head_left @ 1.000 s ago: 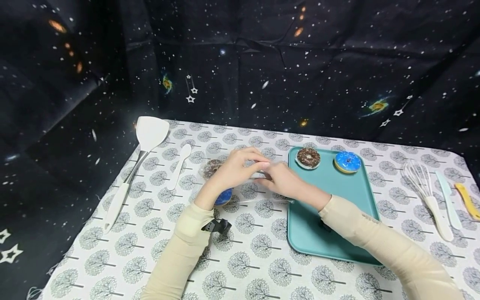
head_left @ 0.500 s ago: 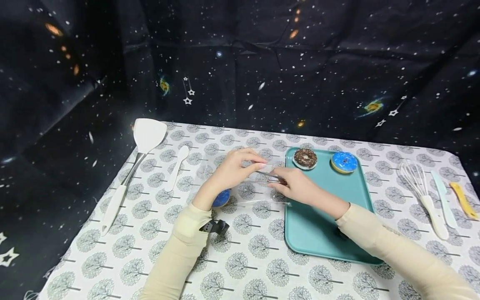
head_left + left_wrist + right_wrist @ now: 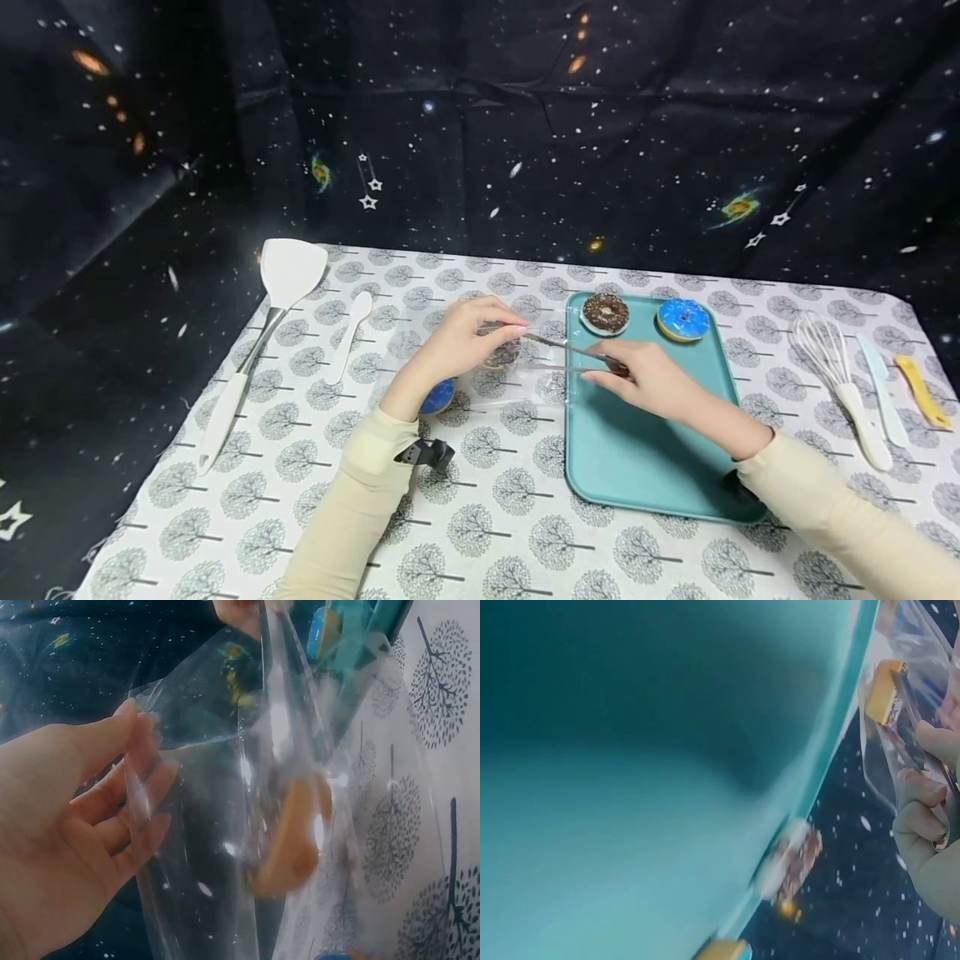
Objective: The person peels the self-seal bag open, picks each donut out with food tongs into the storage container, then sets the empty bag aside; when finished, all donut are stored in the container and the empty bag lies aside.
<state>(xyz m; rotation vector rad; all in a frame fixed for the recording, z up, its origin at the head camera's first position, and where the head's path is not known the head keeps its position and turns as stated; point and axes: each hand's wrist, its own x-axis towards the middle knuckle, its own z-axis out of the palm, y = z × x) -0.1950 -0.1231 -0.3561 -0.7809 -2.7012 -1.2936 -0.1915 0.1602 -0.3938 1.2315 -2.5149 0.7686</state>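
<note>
My left hand (image 3: 467, 340) pinches the edge of a clear plastic bag (image 3: 199, 825) between thumb and fingers. With my right hand (image 3: 647, 379) I grip metal tongs (image 3: 573, 346), whose arms reach leftward into the bag. A chocolate doughnut (image 3: 502, 354) is between the tongs' ends, partly behind my left hand; the left wrist view shows its tan side (image 3: 292, 847) through the plastic. Below my left wrist lies a blue doughnut (image 3: 437, 397), partly covered; whether it is inside the bag I cannot tell. In the right wrist view my right-hand fingers (image 3: 926, 817) curl round the tongs.
A teal tray (image 3: 645, 450) under my right forearm bears another chocolate doughnut (image 3: 605, 313) and another blue doughnut (image 3: 683, 320). Left lie a white spatula (image 3: 292, 271) and a white spoon (image 3: 352, 329). Right are a whisk (image 3: 843, 387), a pale-blue knife (image 3: 882, 387) and a yellow-handled tool (image 3: 922, 392).
My right hand has moved right over the tray, drawing the tongs and chocolate doughnut rightward in the bag. The left hand stays at the bag's edge. The head view has shifted slightly.
</note>
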